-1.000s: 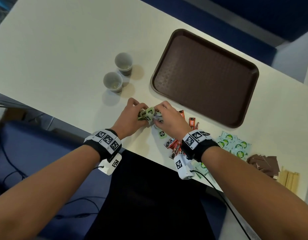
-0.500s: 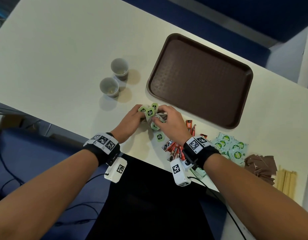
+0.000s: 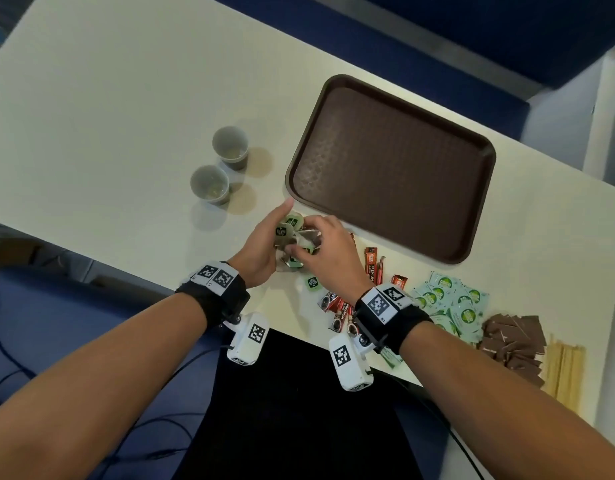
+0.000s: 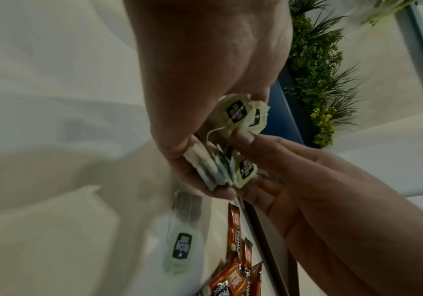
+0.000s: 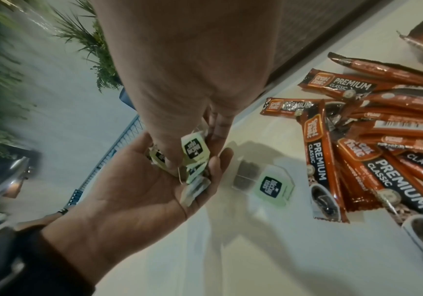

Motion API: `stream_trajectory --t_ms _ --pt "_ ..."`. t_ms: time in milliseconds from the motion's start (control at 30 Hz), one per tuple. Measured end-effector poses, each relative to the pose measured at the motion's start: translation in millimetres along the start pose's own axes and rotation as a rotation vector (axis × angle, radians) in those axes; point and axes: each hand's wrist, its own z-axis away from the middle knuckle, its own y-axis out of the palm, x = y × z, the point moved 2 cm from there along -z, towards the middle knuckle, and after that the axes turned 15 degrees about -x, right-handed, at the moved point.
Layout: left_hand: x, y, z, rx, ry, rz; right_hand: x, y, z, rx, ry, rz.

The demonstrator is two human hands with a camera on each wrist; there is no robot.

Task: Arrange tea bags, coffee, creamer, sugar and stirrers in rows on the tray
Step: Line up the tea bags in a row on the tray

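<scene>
Above table (image 3: 108,98), just short of tray (image 3: 385,168): cupping in left hand (image 3: 261,244), fingers curled round them, stacked tea bags (image 4: 210,170); pinching with right hand (image 3: 328,247) their tags (image 5: 195,149). Probably risking tangled strings (image 4: 214,131) dragging extra bags out, or loosening the stack and scattering it across the table edge.

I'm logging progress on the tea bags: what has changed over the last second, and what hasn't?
The left hand and right hand have raised the bundle of tea bags off the table and edged it toward the tray. The left hand's fingers have straightened toward its near corner. Both hands keep their hold. The loose tea bag, cups, coffee sticks and tray lie as before.
</scene>
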Motion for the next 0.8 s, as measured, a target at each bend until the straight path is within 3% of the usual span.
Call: stream_trajectory --t_ms 233,500,700,800 --pt "1.8 3.0 -8.0 0.021 -0.067 0.041 3.4 -11.2 4.5 -0.019 0.05 -0.137" --pt "-10.4 10.0 -22.3 0.011 -0.055 0.083 7.0 -38.6 -11.8 -0.138 -0.084 -0.061" --pt "-29.1 18.9 -33.1 0.046 -0.037 0.134 0.3 -49.2 -32.1 -0.139 -0.049 -0.196" --pt "-35.9 18.6 -39.4 0.006 -0.035 0.179 -4.9 -46.9 -39.4 -0.114 0.062 -0.314"
